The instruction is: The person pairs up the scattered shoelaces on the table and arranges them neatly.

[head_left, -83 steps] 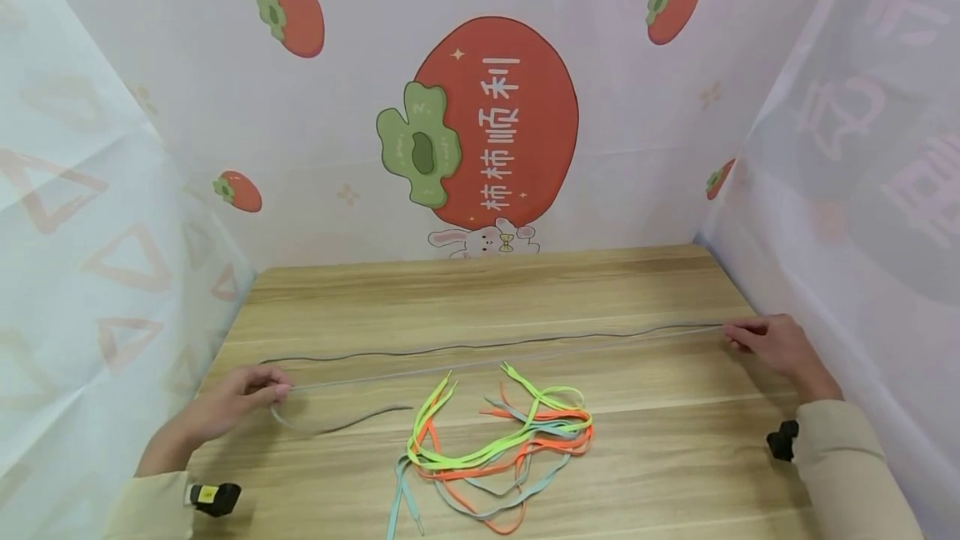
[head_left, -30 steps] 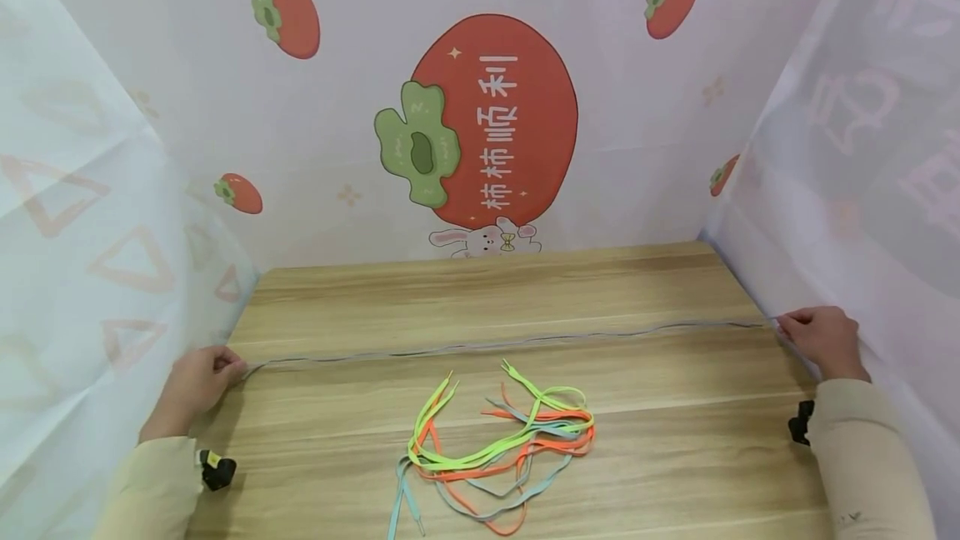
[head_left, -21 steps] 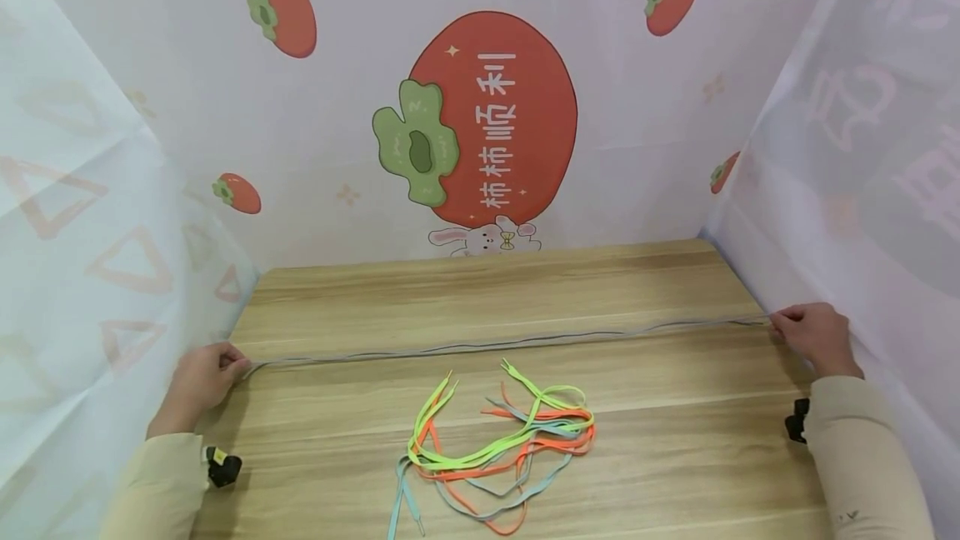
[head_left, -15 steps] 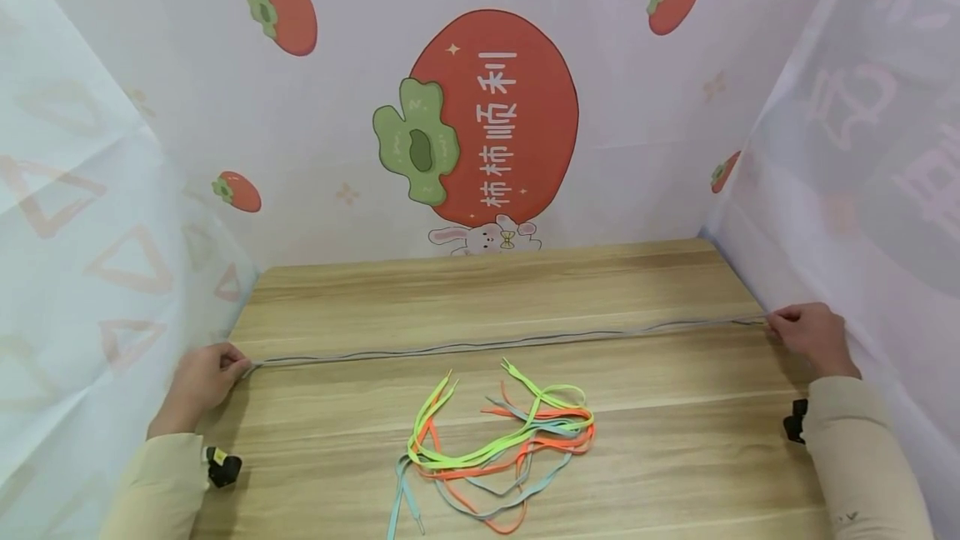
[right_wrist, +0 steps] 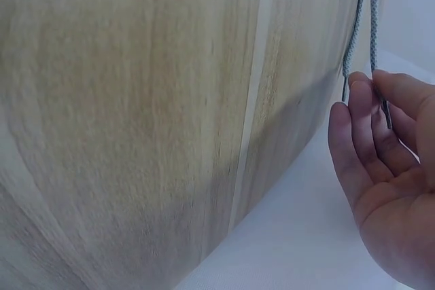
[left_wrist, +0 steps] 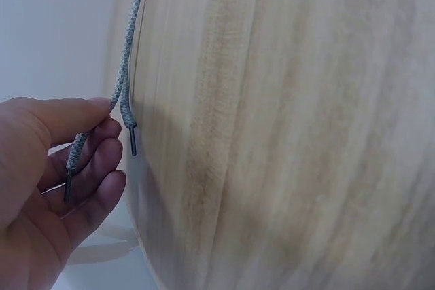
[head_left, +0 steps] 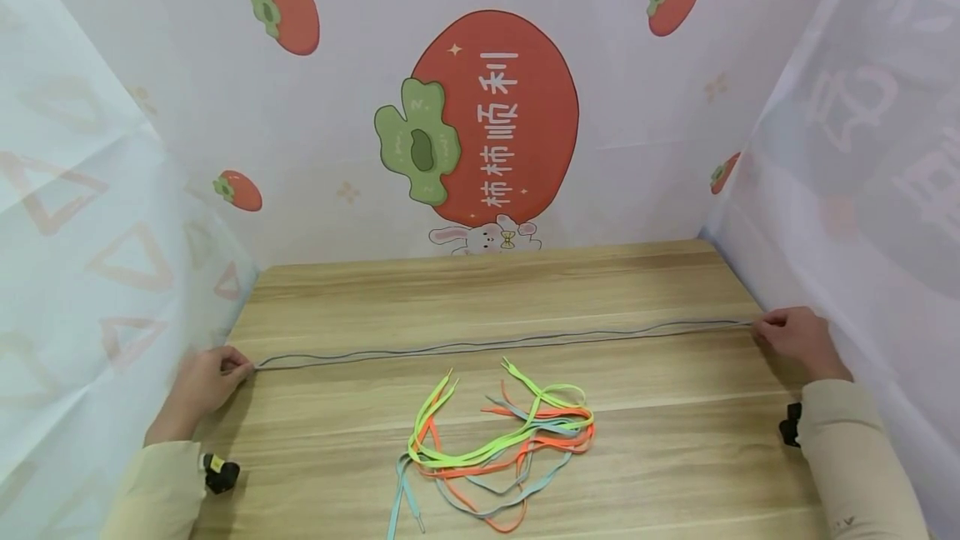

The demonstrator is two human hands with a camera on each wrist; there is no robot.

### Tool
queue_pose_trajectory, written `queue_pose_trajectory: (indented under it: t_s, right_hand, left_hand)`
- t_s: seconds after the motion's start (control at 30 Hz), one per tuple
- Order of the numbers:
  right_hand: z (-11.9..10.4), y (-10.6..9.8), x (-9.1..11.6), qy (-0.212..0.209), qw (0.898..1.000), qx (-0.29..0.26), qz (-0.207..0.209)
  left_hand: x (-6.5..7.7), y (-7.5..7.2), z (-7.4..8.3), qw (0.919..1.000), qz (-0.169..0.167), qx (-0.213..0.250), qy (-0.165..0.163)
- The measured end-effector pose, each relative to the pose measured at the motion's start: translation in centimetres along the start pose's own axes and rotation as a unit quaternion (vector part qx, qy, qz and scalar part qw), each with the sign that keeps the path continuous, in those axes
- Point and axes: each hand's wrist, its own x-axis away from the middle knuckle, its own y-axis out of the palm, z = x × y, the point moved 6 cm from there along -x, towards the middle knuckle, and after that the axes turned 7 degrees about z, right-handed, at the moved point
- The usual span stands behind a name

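My left hand pinches one end of a thin grey shoelace between thumb and forefinger, its dark tip poking out below. At the other side, my right hand pinches that lace's opposite end, with the tip showing past the fingers. The lace stretches almost straight across the wooden table. Close along its far side runs a second grey shoelace, slightly wavy. This one's end hangs beside my left fingertips, and its other end is right at my right fingertips.
Nearer me lies a loose tangle of a yellow shoelace, an orange shoelace and a pale blue-grey shoelace. White printed cloth stands behind the table and along both sides.
My hands have spread apart, pulling the slack lace end leftward until the lace is taut beside the second one. Lately both hands have come slightly nearer me, the right one also inward.
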Motion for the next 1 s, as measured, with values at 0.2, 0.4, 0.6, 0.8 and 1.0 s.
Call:
queue_pose_trajectory:
  t_s: [0.2,0.4,0.6,0.8,1.0]
  right_hand:
    - [0.1,0.2,0.1,0.006,1.0,-0.001,-0.029]
    - [0.1,0.5,0.2,0.01,0.999,-0.005,-0.035]
    - [-0.3,0.5,0.2,0.009,1.0,-0.009,-0.023]
    - [-0.8,-0.2,0.5,0.003,1.0,0.002,0.026]
    - [-2.2,-1.2,0.3,-0.017,0.998,0.009,0.061]
  left_hand:
    - [0.7,-0.3,-0.2,1.0,-0.005,0.005,-0.003]
    - [1.3,0.2,-0.6,0.9996,-0.028,0.006,0.0]
    - [1.5,0.7,-0.8,0.9986,-0.049,0.017,-0.005]
    - [1.5,0.2,-0.5,0.9987,-0.05,0.011,0.0]
    - [1.8,-1.1,0.2,0.9988,-0.032,-0.03,0.022]
